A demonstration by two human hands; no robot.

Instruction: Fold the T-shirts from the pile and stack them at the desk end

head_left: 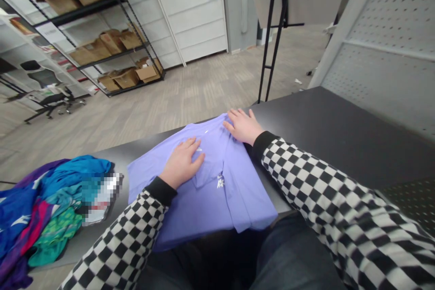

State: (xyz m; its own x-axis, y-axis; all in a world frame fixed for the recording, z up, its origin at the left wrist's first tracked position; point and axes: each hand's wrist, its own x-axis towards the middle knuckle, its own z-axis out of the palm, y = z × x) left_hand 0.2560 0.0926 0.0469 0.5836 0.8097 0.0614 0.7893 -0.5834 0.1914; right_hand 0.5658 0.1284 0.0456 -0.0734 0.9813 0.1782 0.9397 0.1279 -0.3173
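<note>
A lavender T-shirt [200,213] lies spread on the dark table, its lower part reaching the near edge by my legs. White printed marks show on it, and its right side looks folded inward with a sleeve lying toward me. My left hand [183,161] rests flat on the middle of the shirt, fingers stretched out. At the shirt's far right corner, my right hand [243,126] lies with its fingers spread on the cloth. Neither hand grips the fabric visibly.
A heap of coloured clothes [64,190] lies on the table's left, beside a blurred-out packet [103,201]. The dark tabletop [326,140] extends right to a perforated panel [390,54]. Beyond stand a black metal stand [272,45] and a shelf with cardboard boxes [91,50].
</note>
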